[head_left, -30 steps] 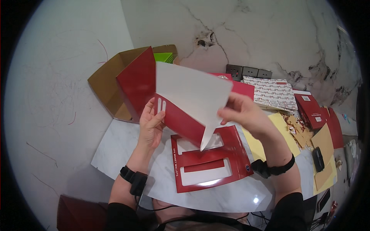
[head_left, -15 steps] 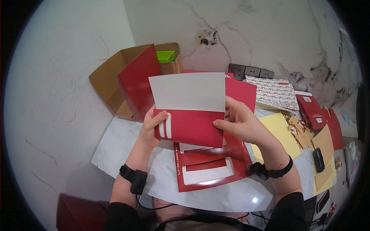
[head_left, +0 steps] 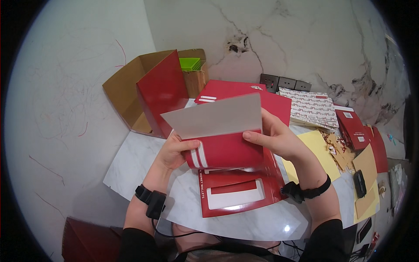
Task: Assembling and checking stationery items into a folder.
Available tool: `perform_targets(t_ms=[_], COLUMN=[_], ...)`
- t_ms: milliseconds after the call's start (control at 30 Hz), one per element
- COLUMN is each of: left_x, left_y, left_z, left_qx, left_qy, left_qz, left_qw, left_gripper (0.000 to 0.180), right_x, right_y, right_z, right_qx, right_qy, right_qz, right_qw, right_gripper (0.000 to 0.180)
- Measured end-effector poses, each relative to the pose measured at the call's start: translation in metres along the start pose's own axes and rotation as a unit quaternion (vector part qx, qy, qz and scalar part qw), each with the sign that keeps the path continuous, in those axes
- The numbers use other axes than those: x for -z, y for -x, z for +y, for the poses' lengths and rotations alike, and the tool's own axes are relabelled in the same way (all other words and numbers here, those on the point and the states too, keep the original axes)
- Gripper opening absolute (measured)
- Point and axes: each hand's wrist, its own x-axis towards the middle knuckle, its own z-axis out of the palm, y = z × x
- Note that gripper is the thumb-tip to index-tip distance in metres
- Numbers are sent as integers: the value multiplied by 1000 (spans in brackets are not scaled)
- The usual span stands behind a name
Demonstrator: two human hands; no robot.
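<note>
A folded red card folder (head_left: 231,150) with white stripes near its left end is held up over the table in both hands. Its back panel stands raised, showing a plain pale grey inner face. My left hand (head_left: 172,152) grips the left end, thumb on the striped front and fingers behind. At the upper right corner my right hand (head_left: 276,137) pinches it, thumb pressed on the red front. Below it on the table lies a glossy red packaging card (head_left: 274,185) with white window-shaped areas, partly hidden by the folder.
Behind stand a large open cardboard box (head_left: 159,85) and a green plastic box (head_left: 190,64). Red sheets (head_left: 275,105), a patterned paper stack (head_left: 307,105), a yellow sheet (head_left: 314,153), brown scraps (head_left: 336,148) and a black object (head_left: 360,183) lie to the right. Wall sockets (head_left: 286,83) are beyond.
The folder has moved slightly right and tilted, its left side lower. Its raised grey panel now leans and looks shorter. Both hands have kept hold, and my right thumb sits nearer the fold.
</note>
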Motion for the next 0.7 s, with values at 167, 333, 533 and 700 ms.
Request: perform_targets(t_ms=[167,333,533,700], left_x=[2,3,1,4], left_y=[-4,-5,0,0], left_z=[-10,-8,-3,-6], left_qx=[8,-37,27,39], left_qy=[-48,-28,3,10], left_qz=[-3,31,-16,-17], left_qw=[999,998,1000,999], left_gripper=[39,44,44,42], right_x=[6,3,11,8], right_y=[0,-3,-3,-2], right_z=[4,3,5,4], right_qx=[-70,-27,-33,-39], right_qy=[112,70,49,36], right_qz=[11,4,2,8], right_qw=[991,997,998,999], right_gripper=[56,51,48,48])
